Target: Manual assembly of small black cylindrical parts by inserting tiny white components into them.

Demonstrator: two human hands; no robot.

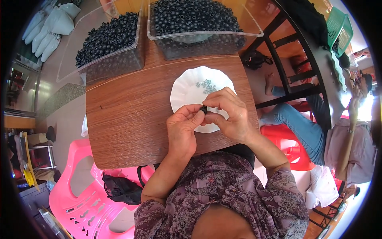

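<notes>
The left hand (pixel 182 129) and the right hand (pixel 230 115) meet over the near edge of a white scalloped plate (pixel 187 93), fingertips pinched together on a small black bead (pixel 203 109) held between them; both hands are closed narrow on it, the left thumb and forefinger pressing from one side, the right fingers curled over it from the other. The bead sits just above the plate, at the point where the two hands touch, and is mostly hidden by the fingertips. On the plate, just beyond the right hand's knuckles, lies a little cluster of tiny pale green pieces (pixel 205 85). The plate rests on a brown wooden surface (pixel 127 119). At the far edge of that surface stand two clear plastic tubs, the left tub (pixel 115 59) and the right tub (pixel 223 38), both heaped with black beads like the one held. As a judgement, the step in hand is a fine fitting job on a single bead, perhaps joining it with one of the small pieces; any further move calls for a steady pinch and close fingertip control, since the part is small and could slip onto the plate.
</notes>
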